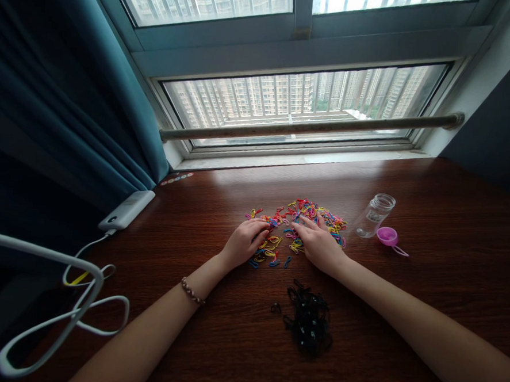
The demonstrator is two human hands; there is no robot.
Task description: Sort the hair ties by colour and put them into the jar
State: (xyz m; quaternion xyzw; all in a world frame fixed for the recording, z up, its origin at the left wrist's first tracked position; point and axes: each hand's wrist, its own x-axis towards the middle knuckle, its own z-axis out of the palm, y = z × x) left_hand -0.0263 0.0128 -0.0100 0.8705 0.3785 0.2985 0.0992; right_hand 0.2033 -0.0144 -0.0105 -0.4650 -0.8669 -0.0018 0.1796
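Small coloured rubber bands [331, 220] lie heaped on the dark wooden table, in red, pink, yellow, blue and orange. My right hand [320, 247] rests over the near side of this heap, fingers spread and touching the bands. To its left, a smaller scatter of coloured bands [268, 250] surrounds the fingertips of my left hand [244, 241]. That hand is curled with thumb and fingers close together; what is between them, if anything, is hidden. Nearer to me sits a tangled pile of black rubber bands [311, 321], apart from both hands.
A clear open jar [371, 216] stands tilted-looking at the right, beside its pink lid [387, 236] with a loop. At the left are a white power bank [126, 211] and a looping white cable [57, 317]. A window with a metal rail [311, 127] lies beyond the table.
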